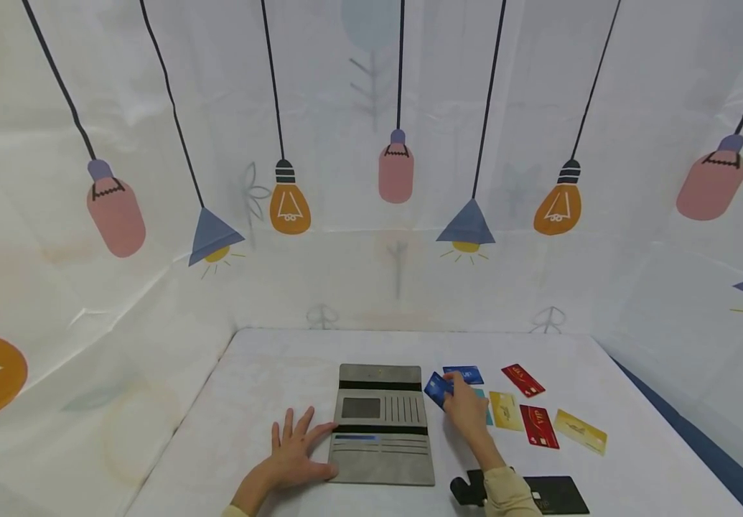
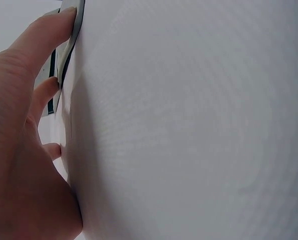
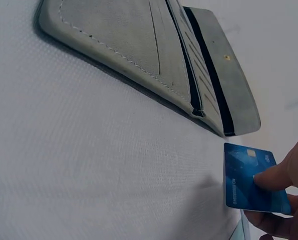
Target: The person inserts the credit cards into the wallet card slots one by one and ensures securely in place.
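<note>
A grey wallet (image 1: 384,470) lies unfolded on the white table, its card slots showing; a blue strip, apparently a card edge, shows in one lower slot. My left hand (image 1: 295,452) rests at its left side, fingers spread, with thumb and index finger touching the wallet's edge. In the left wrist view the thumb (image 2: 53,35) lies on that edge. My right hand (image 1: 468,411) pinches a blue bank card (image 3: 249,177) between thumb and fingers, just right of the wallet's upper part and apart from it. The fingers cover the card's right end.
Right of the wallet lie another blue card (image 1: 468,374), a light-blue card (image 1: 489,415) partly hidden by my hand, yellow cards (image 1: 505,411) (image 1: 581,431) and red cards (image 1: 540,426) (image 1: 523,380). A black flat object (image 1: 561,495) and a dark rounded object (image 1: 466,491) lie near my right sleeve.
</note>
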`<state>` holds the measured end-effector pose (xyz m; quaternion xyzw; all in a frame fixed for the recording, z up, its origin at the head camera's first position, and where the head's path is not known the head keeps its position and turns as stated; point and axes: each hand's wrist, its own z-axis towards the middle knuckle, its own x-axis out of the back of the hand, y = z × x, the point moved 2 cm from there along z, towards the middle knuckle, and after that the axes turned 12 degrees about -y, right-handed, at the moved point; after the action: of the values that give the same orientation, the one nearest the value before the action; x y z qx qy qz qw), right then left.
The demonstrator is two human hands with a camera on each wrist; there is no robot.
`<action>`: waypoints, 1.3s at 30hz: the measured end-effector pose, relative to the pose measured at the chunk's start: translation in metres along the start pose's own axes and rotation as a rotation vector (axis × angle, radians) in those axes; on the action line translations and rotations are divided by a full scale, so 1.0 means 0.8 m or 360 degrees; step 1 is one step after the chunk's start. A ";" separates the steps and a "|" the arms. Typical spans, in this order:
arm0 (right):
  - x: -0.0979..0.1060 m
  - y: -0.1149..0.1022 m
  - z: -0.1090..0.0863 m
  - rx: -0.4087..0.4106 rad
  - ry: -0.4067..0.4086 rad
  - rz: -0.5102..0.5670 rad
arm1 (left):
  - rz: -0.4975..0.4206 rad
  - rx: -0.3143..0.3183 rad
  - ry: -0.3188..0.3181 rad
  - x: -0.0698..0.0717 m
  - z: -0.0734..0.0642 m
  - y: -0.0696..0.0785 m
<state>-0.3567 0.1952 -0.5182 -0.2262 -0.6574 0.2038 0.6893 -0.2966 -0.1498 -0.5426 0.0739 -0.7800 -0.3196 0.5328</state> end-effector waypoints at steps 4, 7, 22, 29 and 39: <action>0.003 -0.001 0.001 0.0016 0.0010 0.0042 | 0.0026 0.0014 0.0001 0.001 0.002 -0.001; 0.004 -0.003 0.003 0.0022 0.0028 0.0040 | 0.0047 0.0022 0.0011 0.001 0.002 -0.002; 0.001 -0.034 -0.005 0.0178 0.0054 0.0028 | 0.0042 0.0027 0.0006 0.000 0.002 -0.004; -0.014 -0.057 -0.010 0.0405 -0.0065 0.0117 | 0.0034 0.0011 0.0020 0.002 -0.003 0.001; -0.046 -0.079 -0.025 0.0639 -0.0324 0.0231 | 0.0032 0.0006 0.0008 0.000 0.000 -0.003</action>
<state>-0.3399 0.1214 -0.5118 -0.1094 -0.6518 0.4012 0.6342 -0.2969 -0.1513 -0.5441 0.0677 -0.7799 -0.3127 0.5379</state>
